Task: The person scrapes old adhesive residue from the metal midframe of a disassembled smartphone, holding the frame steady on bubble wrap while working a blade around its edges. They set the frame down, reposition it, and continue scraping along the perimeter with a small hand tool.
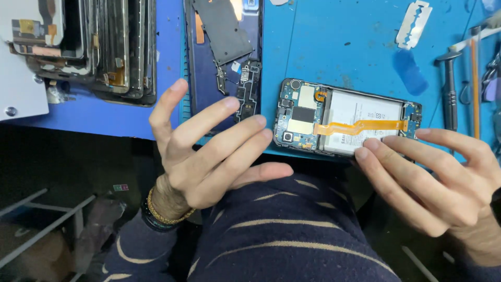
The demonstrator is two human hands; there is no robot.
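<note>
An opened phone (344, 117) lies on the blue mat (344, 47) near its front edge, its circuit board, white battery and an orange flex cable exposed. My right hand (438, 177) rests at the phone's near right corner, fingertips touching its lower edge. It grips nothing. My left hand (209, 149) hovers open in front of the mat, palm turned up, fingers spread, holding nothing. It is just left of the phone and below a dark phone back cover (222, 57) with loose black shield plates on it.
A stack of phone screens and frames (99, 47) sits at the back left. A razor blade (413, 23) lies at the back right, with a small hammer (450, 89) and other tools along the right edge. My striped sleeve and lap are below the table edge.
</note>
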